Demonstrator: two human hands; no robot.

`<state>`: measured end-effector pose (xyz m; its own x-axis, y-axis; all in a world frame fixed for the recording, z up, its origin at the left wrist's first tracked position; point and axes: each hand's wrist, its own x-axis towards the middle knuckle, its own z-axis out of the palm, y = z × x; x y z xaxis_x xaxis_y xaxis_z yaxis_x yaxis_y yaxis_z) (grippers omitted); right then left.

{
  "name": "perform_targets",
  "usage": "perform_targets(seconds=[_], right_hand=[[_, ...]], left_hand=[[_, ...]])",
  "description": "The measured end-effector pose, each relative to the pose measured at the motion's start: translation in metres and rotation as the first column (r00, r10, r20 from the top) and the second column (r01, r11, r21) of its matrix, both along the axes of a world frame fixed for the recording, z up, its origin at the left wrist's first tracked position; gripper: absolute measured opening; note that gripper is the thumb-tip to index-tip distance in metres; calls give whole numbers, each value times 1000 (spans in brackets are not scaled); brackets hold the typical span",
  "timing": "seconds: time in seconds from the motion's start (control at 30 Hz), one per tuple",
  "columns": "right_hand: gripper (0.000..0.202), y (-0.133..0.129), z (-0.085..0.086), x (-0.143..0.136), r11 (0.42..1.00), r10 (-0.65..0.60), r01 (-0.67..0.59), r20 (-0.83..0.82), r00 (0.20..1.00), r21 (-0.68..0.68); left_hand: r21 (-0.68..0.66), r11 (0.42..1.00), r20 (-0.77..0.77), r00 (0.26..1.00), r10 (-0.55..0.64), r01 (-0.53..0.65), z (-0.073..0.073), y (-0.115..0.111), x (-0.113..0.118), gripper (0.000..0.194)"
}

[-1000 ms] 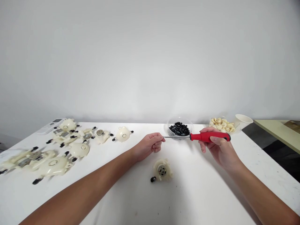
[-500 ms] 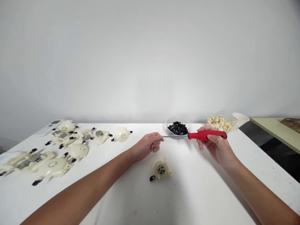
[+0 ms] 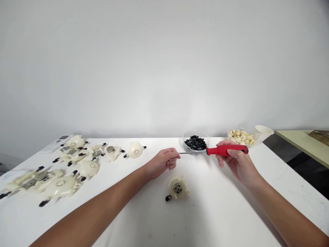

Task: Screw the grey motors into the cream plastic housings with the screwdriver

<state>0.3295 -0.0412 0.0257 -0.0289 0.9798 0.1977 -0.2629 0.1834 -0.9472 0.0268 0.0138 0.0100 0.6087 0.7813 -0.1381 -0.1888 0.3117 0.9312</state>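
My right hand point(image 3: 238, 159) is wrapped round the red and black handle of a screwdriver point(image 3: 223, 150), held level with its shaft pointing left. At the shaft's end is my left hand point(image 3: 164, 161), its thumb and forefinger pinched at the tip; whatever lies between them is too small or hidden to make out. Below the hands, a cream plastic housing point(image 3: 183, 192) with a round metal motor point(image 3: 177, 187) in its middle lies on the white table point(image 3: 218, 212). One black rubber-like foot point(image 3: 168, 198) sticks out at its lower left.
Several similar cream housings point(image 3: 61, 185) with black feet crowd the left side. A white remote-like device point(image 3: 55, 144) lies behind them. Along the back stand a clear bowl of small black parts point(image 3: 195, 142), a container of cream-coloured pieces point(image 3: 241, 137) and a white cup point(image 3: 264, 131).
The view has shifted slightly, so the table things appear a little lower and further right. Both hands keep their grip, with the screwdriver tip still at the left fingertips.
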Motion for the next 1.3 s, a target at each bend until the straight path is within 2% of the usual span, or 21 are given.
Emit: perform_targets(seconds=[0.4, 0.77, 0.9, 1.0, 1.13, 1.3], right_hand=[[23, 4, -2, 4, 999, 51, -51, 6, 999, -20], [28, 4, 3, -4, 997, 1, -4, -40, 999, -80], [29, 4, 4, -5, 996, -53, 47, -76, 996, -80], [30, 5, 4, -5, 992, -96, 84, -118, 988, -98], [30, 5, 5, -4, 988, -127, 114, -128, 984, -99], [29, 5, 6, -5, 984, -156, 143, -131, 979, -104]], left_hand=[[-14, 1000, 1, 1000, 0, 0, 2, -1, 0, 20], [91, 996, -88, 996, -10, 18, 4, -8, 2, 20], [41, 999, -6, 1000, -28, 28, 4, -5, 2, 31], [2, 1000, 66, 997, -31, 31, 1, 0, 1, 26], [-18, 1000, 56, 998, 21, -20, -2, 4, 1, 36], [-23, 998, 40, 998, 53, -52, 0, 3, 0, 34]])
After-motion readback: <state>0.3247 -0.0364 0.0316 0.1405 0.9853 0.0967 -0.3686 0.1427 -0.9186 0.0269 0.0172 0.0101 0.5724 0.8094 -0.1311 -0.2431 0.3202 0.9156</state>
